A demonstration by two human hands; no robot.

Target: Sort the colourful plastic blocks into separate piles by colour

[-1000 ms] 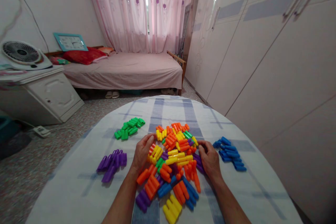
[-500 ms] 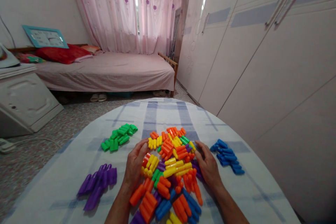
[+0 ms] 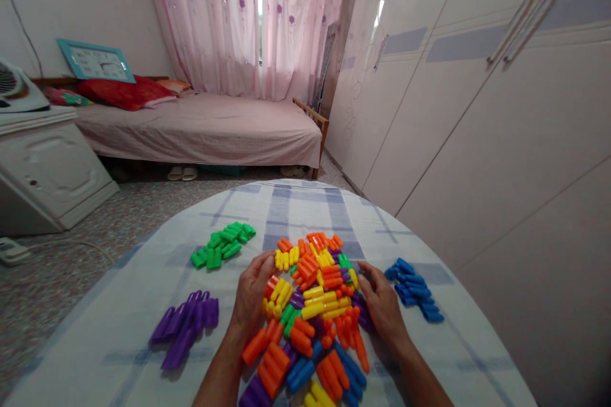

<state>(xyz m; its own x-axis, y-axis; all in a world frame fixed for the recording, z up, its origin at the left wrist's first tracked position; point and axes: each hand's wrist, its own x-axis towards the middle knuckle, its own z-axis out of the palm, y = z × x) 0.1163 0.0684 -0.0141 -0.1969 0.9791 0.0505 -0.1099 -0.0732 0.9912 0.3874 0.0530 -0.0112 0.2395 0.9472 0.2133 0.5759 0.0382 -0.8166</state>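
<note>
A mixed pile of finger-shaped plastic blocks point(image 3: 321, 305), in orange, yellow, green, purple and blue, lies between my two hands. My left hand point(image 3: 252, 286) rests along the pile's left side, fingers stretched forward, fingertips close to a yellow block point(image 3: 287, 259). On the other side, my right hand point(image 3: 382, 299) lies with fingers loosely bent and apart, next to purple blocks point(image 3: 363, 313). Neither hand holds a block. Separate groups surround the pile: green blocks point(image 3: 223, 245) at far left, purple blocks point(image 3: 185, 327) at near left, blue blocks point(image 3: 414, 289) at right.
The round table wears a white and blue checked cloth point(image 3: 305, 203). Beyond it are a bed point(image 3: 205, 127) with a red pillow point(image 3: 126, 94), and slippers point(image 3: 182, 173) on the floor. A tall wardrobe point(image 3: 477, 140) stands at right, a white cabinet point(image 3: 62, 172) at left.
The view has turned slightly left, so everything appears shifted a little to the right. Both hands stay beside the pile, and the blocks keep their arrangement.
</note>
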